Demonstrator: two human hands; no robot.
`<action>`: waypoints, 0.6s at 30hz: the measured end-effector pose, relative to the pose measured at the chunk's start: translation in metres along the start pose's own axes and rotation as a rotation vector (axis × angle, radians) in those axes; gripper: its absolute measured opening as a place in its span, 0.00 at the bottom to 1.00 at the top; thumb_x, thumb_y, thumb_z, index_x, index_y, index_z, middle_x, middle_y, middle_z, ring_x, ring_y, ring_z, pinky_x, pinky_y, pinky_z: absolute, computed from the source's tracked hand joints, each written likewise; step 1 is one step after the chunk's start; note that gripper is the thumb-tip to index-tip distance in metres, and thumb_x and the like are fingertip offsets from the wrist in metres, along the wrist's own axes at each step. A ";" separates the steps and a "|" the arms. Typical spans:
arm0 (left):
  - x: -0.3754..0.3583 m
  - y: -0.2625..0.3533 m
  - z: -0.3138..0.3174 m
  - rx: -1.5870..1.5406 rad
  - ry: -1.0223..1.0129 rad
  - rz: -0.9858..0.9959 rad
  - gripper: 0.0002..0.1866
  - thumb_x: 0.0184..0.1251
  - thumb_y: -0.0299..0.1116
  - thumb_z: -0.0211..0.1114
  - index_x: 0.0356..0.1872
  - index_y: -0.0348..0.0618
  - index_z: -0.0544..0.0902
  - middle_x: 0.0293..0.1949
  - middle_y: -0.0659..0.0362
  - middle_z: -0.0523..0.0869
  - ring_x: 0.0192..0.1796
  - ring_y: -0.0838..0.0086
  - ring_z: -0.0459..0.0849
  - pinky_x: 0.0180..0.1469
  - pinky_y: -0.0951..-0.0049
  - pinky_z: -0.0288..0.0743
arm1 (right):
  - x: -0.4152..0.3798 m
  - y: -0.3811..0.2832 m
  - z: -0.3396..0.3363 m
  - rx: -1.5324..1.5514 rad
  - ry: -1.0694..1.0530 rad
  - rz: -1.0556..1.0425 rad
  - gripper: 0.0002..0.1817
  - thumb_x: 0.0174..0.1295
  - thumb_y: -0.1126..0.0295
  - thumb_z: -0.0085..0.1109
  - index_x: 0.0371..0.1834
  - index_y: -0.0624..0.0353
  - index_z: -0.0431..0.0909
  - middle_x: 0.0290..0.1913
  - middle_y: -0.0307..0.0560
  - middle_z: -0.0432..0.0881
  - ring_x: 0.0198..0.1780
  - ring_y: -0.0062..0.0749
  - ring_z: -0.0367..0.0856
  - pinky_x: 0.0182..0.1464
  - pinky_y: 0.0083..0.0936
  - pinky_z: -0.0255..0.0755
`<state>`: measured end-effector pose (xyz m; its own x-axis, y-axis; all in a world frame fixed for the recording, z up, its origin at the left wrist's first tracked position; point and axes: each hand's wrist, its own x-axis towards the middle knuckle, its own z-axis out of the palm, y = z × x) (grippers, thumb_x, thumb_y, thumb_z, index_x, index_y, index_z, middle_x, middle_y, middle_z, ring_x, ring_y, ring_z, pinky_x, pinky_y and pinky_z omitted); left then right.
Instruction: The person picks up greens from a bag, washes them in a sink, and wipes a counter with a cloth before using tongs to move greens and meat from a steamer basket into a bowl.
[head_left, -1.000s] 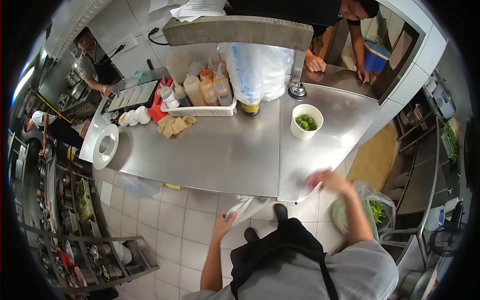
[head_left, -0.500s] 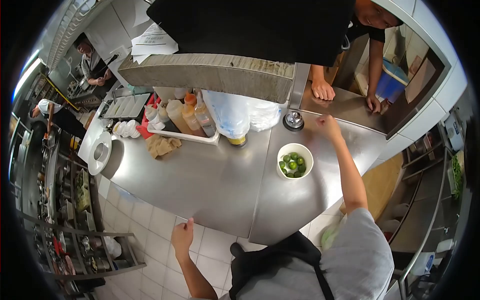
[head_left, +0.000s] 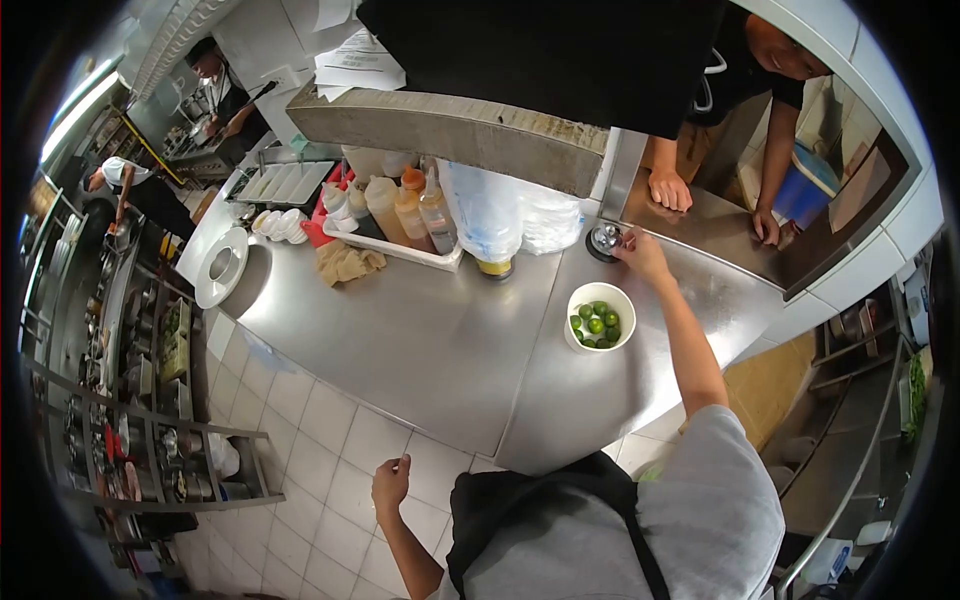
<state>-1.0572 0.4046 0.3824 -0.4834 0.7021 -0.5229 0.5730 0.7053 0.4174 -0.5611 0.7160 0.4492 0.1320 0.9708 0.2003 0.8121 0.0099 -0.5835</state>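
Fingers of the right hand (head_left: 640, 255) curl around the edge of a small round bell (head_left: 603, 240) at the far side of the steel worktop (head_left: 430, 330), right at the foot of the shelf post (head_left: 622, 170). The bell sits upright, dome up, with no long axis to speak of. Just nearer than the hand stands a white tub (head_left: 600, 317) of limes (head_left: 595, 325), apart from the bell. The left hand (head_left: 390, 483) hangs below the worktop's near edge over the tiled floor, fingers loosely curled — holding nothing. To the left of the bell a bagged stack (head_left: 490, 205) and a tray of sauce bottles (head_left: 400, 205) crowd the back edge; a rag (head_left: 347, 262) lies before them. Bare steel runs wide between tub and rag. Another person's hands (head_left: 670, 190) rest on the counter beyond the post.
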 end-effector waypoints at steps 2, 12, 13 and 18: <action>-0.009 0.003 -0.005 -0.036 0.031 -0.011 0.25 0.56 0.56 0.53 0.42 0.44 0.80 0.35 0.50 0.83 0.42 0.57 0.80 0.45 0.63 0.71 | 0.010 -0.005 0.010 0.033 0.049 0.014 0.17 0.42 0.63 0.66 0.33 0.60 0.73 0.26 0.48 0.79 0.32 0.39 0.78 0.35 0.31 0.70; -0.009 -0.061 0.018 -0.089 0.005 -0.095 0.27 0.54 0.54 0.56 0.44 0.40 0.78 0.36 0.46 0.82 0.42 0.56 0.80 0.45 0.63 0.72 | 0.032 0.043 -0.031 -0.082 -0.102 -0.095 0.11 0.43 0.66 0.61 0.27 0.62 0.77 0.24 0.49 0.79 0.26 0.32 0.78 0.31 0.27 0.71; -0.012 -0.053 0.016 -0.062 0.016 -0.029 0.27 0.55 0.53 0.56 0.46 0.39 0.77 0.36 0.46 0.82 0.42 0.55 0.80 0.45 0.63 0.72 | 0.018 0.045 -0.043 -0.166 -0.077 -0.021 0.11 0.44 0.66 0.60 0.27 0.62 0.77 0.24 0.48 0.79 0.26 0.31 0.78 0.31 0.27 0.71; 0.001 -0.047 0.019 0.019 -0.084 0.139 0.28 0.57 0.50 0.56 0.50 0.38 0.73 0.36 0.44 0.81 0.42 0.55 0.80 0.45 0.63 0.71 | -0.070 0.048 -0.088 -0.131 -0.514 0.011 0.09 0.44 0.65 0.63 0.27 0.56 0.79 0.21 0.41 0.79 0.22 0.22 0.75 0.23 0.22 0.71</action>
<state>-1.0723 0.3707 0.3483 -0.3418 0.7819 -0.5213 0.6435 0.5990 0.4765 -0.4816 0.6278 0.4763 -0.1284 0.9633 -0.2359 0.8806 0.0013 -0.4739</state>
